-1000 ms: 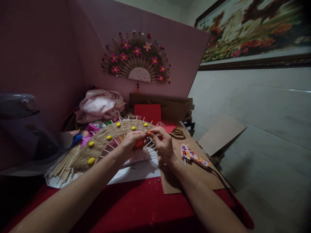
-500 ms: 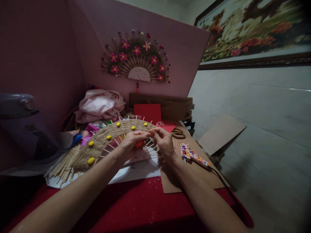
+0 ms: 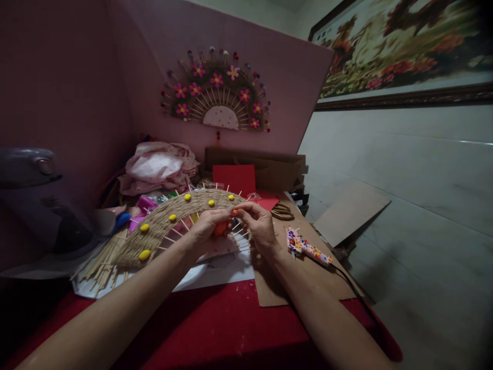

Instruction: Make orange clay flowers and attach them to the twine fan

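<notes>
My left hand (image 3: 211,225) is closed around a lump of orange clay (image 3: 221,228), its thumb and forefinger reaching to the right. Against those fingertips, my right hand (image 3: 259,223) pinches a small orange bit (image 3: 235,211). Both hands are over the right part of a twine-wrapped, arched fan (image 3: 200,198) with sticks poking out and several yellow discs (image 3: 211,203) on it. The fan lies on white paper (image 3: 215,277), and the hands hide part of its inner sticks.
A flower-patterned glue gun (image 3: 308,247) with a black cable lies on cardboard (image 3: 269,288) at the right. Scissors (image 3: 282,210) and red paper (image 3: 233,178) are behind. Loose sticks (image 3: 100,267) and crumpled pink cloth (image 3: 159,167) are left. A finished fan (image 3: 221,117) hangs on the wall.
The fingertips of both hands have shifted slightly against each other, and the small orange bit sits a little further left and is more covered by the right fingers.
</notes>
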The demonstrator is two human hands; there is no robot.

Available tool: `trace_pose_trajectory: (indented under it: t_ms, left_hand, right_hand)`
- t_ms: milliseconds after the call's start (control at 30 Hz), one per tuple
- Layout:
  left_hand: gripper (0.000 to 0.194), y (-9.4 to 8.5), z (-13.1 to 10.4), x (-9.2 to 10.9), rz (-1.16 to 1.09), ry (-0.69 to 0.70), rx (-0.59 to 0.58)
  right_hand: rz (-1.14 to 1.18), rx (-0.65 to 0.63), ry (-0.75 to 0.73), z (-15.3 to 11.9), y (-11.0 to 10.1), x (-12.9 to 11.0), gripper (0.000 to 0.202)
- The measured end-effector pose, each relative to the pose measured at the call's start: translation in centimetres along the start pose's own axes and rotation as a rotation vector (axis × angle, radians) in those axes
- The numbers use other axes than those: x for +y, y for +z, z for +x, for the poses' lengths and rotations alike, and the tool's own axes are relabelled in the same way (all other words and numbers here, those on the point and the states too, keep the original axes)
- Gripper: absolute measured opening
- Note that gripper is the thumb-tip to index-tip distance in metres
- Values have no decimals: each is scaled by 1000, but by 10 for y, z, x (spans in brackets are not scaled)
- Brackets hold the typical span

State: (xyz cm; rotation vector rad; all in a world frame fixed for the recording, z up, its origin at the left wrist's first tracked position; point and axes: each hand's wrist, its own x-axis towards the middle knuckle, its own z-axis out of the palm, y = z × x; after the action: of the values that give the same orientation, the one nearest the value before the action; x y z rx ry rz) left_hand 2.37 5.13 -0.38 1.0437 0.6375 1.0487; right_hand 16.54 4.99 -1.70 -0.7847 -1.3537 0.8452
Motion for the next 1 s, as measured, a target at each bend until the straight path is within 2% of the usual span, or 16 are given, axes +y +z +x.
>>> trace_pose_trajectory:
  t_ms: [267,400,667,767,867,933,1000]
  left_hand:
    - [18,1,-2,3,46,13,0]
    - [19,1,-2,3,50,18,22]
    - [23,0,-2,3,112,32,28]
    - [23,-3,0,2,308,145,92]
    - [15,-8,-1,-2,697,376,182]
    - [14,-12,-2,-6,959,486,207]
    - [14,-14,-3,-11,1158,539,213]
  right_hand:
    - [16,-13,30,-1,-1,-2,21]
    - [-10,-25,-21,0,-1,-1,14]
    - [-122,-46,-75,0,-2,1,16]
    - [-83,-31,-38,7,-7,-2,17]
    - [-79,-6,39,22,-18,-7,19]
    - [-163,-33,68,33,-26,-8,19]
    - [-281,-80,74,44,-34,-8,16]
